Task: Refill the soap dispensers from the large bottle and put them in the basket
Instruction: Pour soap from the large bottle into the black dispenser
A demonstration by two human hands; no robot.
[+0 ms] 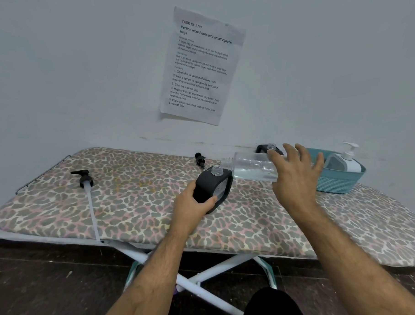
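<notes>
My left hand (193, 204) grips a black soap dispenser (213, 186) with its pump off, tilted on the ironing board (137, 196). My right hand (295, 175) holds the large clear bottle (252, 167) on its side, its open mouth just above and beside the dispenser's neck. Clear liquid lies in the bottle's lower half. A second black dispenser (271, 149) without a pump stands behind the bottle. A teal basket (338, 182) at the right holds a white pump dispenser (347, 162).
A black pump with a long tube (86, 184) lies on the board's left part. Another black pump (200, 159) lies near the back edge. A printed sheet (201, 64) hangs on the wall. Dark floor and the board's white legs (202, 286) are below.
</notes>
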